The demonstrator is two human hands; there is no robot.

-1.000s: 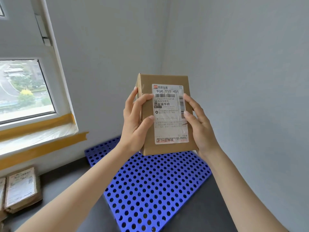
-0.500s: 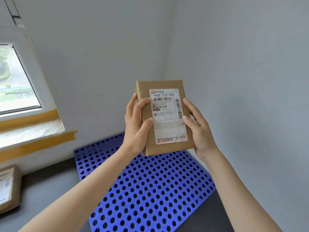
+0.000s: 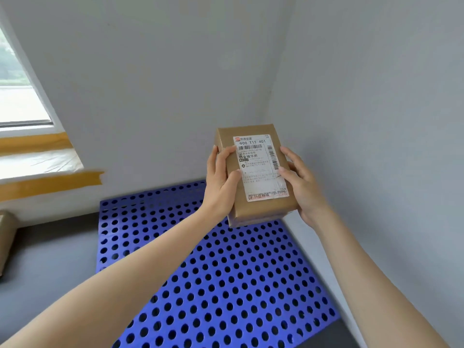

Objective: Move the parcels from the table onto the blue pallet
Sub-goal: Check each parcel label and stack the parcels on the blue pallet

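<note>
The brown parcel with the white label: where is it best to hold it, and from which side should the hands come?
Hold the parcel by its two long edges, one hand from each side, as the left hand and right hand do now. It is a flat, narrow box held above the pallet, so these edges likely give the firmest grip.

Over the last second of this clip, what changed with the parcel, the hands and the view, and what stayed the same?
The camera swung right: the window slid toward the left edge, and the other parcel at the left is now nearly out of frame. The held parcel sits lower and further right in view, over the far right corner of the blue pallet. The left hand and right hand grip its sides as before, label facing the camera. Nothing was released.
</note>
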